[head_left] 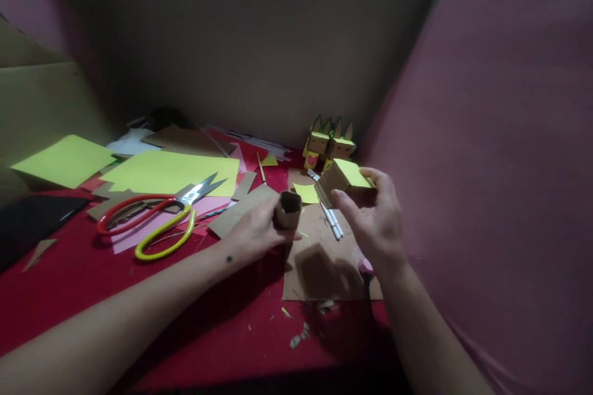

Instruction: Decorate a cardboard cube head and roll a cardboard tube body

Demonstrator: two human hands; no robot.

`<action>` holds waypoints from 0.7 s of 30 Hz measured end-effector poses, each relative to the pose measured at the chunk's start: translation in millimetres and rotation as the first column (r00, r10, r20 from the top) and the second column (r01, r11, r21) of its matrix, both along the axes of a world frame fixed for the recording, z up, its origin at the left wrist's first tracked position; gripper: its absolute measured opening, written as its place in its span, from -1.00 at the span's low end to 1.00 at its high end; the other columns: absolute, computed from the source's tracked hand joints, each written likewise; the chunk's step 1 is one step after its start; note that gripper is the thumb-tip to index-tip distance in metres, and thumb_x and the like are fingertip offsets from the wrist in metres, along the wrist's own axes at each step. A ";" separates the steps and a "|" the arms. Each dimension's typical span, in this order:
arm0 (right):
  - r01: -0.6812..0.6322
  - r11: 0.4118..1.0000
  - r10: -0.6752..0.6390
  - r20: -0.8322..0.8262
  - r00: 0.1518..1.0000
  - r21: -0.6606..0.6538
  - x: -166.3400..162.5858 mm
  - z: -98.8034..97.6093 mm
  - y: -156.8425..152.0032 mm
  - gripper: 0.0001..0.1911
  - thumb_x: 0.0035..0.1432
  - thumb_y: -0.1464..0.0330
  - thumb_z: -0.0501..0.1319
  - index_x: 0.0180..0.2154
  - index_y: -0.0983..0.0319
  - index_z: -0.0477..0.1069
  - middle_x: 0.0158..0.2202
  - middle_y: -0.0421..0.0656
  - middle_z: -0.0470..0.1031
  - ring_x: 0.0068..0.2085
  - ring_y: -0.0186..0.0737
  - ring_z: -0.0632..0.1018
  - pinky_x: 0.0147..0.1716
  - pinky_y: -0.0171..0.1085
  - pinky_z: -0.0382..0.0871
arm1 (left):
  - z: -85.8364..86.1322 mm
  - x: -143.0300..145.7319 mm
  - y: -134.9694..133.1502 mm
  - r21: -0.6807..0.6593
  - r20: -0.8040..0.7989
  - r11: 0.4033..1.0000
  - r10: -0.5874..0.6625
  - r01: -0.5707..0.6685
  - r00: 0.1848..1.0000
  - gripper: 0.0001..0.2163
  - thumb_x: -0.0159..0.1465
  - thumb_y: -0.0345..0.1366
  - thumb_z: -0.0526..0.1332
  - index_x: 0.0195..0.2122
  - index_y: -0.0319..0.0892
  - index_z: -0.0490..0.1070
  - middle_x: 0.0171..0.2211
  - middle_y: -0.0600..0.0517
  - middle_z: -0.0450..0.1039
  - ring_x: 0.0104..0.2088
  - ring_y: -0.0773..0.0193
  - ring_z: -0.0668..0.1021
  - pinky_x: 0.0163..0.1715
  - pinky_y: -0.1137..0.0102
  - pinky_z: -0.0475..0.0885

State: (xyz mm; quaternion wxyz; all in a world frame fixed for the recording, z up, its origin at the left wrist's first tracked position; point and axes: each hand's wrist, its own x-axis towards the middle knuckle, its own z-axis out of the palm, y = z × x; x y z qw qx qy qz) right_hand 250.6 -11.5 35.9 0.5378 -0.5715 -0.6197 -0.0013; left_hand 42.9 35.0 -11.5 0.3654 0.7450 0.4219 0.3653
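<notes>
My left hand [254, 228] is closed around a short brown cardboard tube [288, 211], whose dark open end faces up. In my right hand [382, 222] is a small cardboard box [343, 182] with yellow paper on its top, gripped between thumb and fingers and lifted above the table. Beneath both hands lies a flat cardboard sheet [319, 284], with the box's shadow on it. White paper sticks [331, 222] rest on that sheet, below the box. Near my right wrist is a pink-tipped tool [365, 266], partly hidden.
Scissors [185, 200] with red and yellow handles lie left, over yellow paper [171, 170] and cardboard scraps. Two small cardboard figures [331, 143] stand at the back. A dark flat device [37, 228] is far left. Paper bits litter the red tablecloth [208, 345]; a pink wall rises right.
</notes>
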 end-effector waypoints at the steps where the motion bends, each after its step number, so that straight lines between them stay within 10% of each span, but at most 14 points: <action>1: 0.015 0.999 -0.014 0.027 1.000 -0.040 3.3 -3.4 5.0 -0.43 0.06 0.04 0.36 0.02 0.18 0.35 -0.07 0.02 0.44 -0.07 0.10 0.53 -0.10 0.08 0.47 | 4.8 -6.0 3.1 -0.010 0.006 1.000 0.021 -0.021 1.000 -0.61 0.04 -0.05 0.48 -0.26 -0.10 0.36 -0.35 0.05 0.46 -0.25 0.03 0.52 -0.26 0.21 0.39; 8: -0.017 0.966 0.102 0.319 0.942 -0.256 -0.3 -50.7 24.9 -0.46 0.04 0.14 0.41 -0.01 0.26 0.40 -0.16 0.07 0.48 -0.11 0.20 0.55 -0.14 0.12 0.47 | 15.6 -20.3 10.8 -0.017 0.053 0.999 0.032 -0.031 0.998 -0.58 0.10 -0.06 0.44 -0.14 -0.14 0.35 -0.29 0.03 0.49 -0.29 0.10 0.54 -0.28 0.26 0.40; 13: -0.115 0.967 0.190 0.342 0.920 -0.228 -0.6 -32.8 13.2 -0.45 0.14 0.25 0.36 0.13 0.24 0.33 0.06 0.13 0.42 0.09 0.23 0.47 0.06 0.20 0.40 | 15.4 -13.0 -0.2 0.078 0.057 0.997 0.010 -0.015 0.998 -0.60 0.07 -0.14 0.45 -0.20 -0.12 0.30 -0.30 0.07 0.44 -0.29 0.15 0.49 -0.28 0.29 0.40; 21: -0.656 0.735 0.642 -0.134 0.755 -0.175 -27.7 -15.1 -2.3 -0.14 -0.06 0.17 0.54 0.24 0.03 0.28 0.15 -0.04 0.45 0.15 0.06 0.50 0.14 0.04 0.42 | 14.4 -8.2 -12.2 0.324 -0.065 0.942 -0.071 0.089 0.995 -0.68 0.18 -0.08 0.33 -0.15 -0.16 0.40 -0.23 -0.04 0.45 -0.23 0.06 0.48 -0.23 0.21 0.41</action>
